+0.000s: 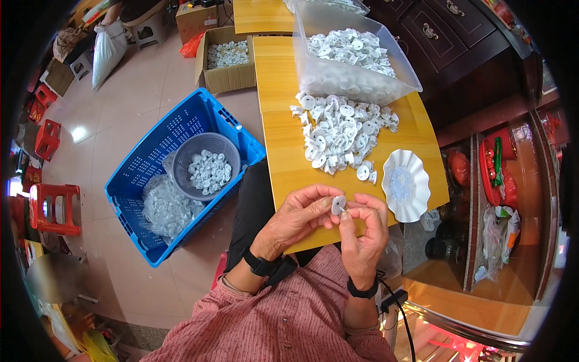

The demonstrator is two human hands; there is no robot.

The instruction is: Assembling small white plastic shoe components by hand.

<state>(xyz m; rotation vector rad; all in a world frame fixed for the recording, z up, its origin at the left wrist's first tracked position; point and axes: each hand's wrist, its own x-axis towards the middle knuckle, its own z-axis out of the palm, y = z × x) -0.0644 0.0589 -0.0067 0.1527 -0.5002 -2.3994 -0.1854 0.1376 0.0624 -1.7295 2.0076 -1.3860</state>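
Over the table's near edge, my left hand (295, 214) holds a small round white plastic part (338, 205) between thumb and fingers. Pinched together right beside its lower edge are the thumb and forefinger of my right hand (367, 238); whatever they grip is too small to tell. Just beyond my hands lies a heap of similar white plastic parts (344, 130), some disc-shaped with holes. One loose white part (365, 172) sits at its near end. A white scalloped dish (423, 208) with small clear bits (400, 183) stands to the right of my hands.
A translucent bin (362, 89) full of white parts stands tilted behind the heap on the wooden table (280, 151). At left, a blue crate (139, 157) holds a grey basket (181, 184) and a clear bag (166, 208). Beyond is a cardboard box (226, 80); shelves line the right.
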